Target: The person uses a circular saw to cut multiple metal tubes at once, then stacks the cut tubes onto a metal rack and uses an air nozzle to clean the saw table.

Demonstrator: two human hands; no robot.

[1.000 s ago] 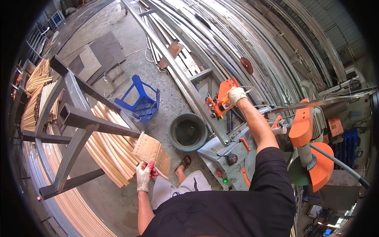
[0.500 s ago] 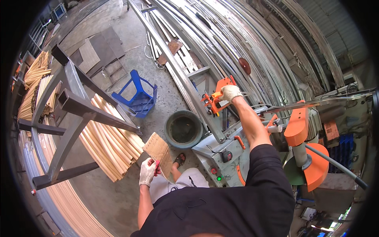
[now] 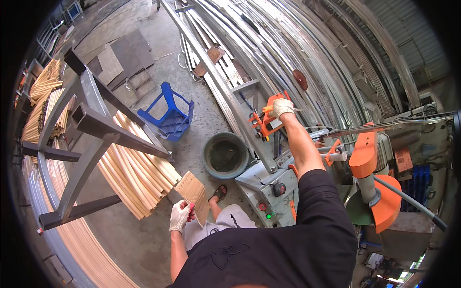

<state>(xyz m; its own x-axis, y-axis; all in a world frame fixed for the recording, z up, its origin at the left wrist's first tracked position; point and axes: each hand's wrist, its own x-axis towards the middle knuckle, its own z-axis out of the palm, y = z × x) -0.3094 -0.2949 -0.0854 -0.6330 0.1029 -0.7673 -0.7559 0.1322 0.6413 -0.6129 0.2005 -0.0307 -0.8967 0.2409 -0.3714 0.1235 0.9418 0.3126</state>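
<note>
My left hand [image 3: 180, 215], in a white knit glove, is closed around a small pink-red thing [image 3: 191, 207] whose kind I cannot make out. Right beside those fingers is a brown piece of cardboard [image 3: 193, 196], tilted above my knee. Whether the hand touches the cardboard, I cannot tell. Stretched forward, my right hand [image 3: 282, 107], also gloved, grips an orange metal bracket [image 3: 267, 126] at a steel rail [image 3: 218, 84]. Its fingertips are partly hidden behind the glove's back. A black tape measure [image 3: 278, 189] rests on the grey machine [image 3: 254, 180].
An orange-guarded saw [image 3: 384, 204] stands close on my right. A dark round tub [image 3: 225, 154] and a blue plastic stool [image 3: 172, 119] are on the floor ahead. Left are a steel frame [image 3: 120, 137] and bundled pale rods [image 3: 137, 175]. Long metal bars [image 3: 307, 53] lie beyond the rail.
The cardboard has shifted slightly right, away from my left hand, and a grey patch shows between them. My right hand stays on the orange bracket. The view has moved a little.
</note>
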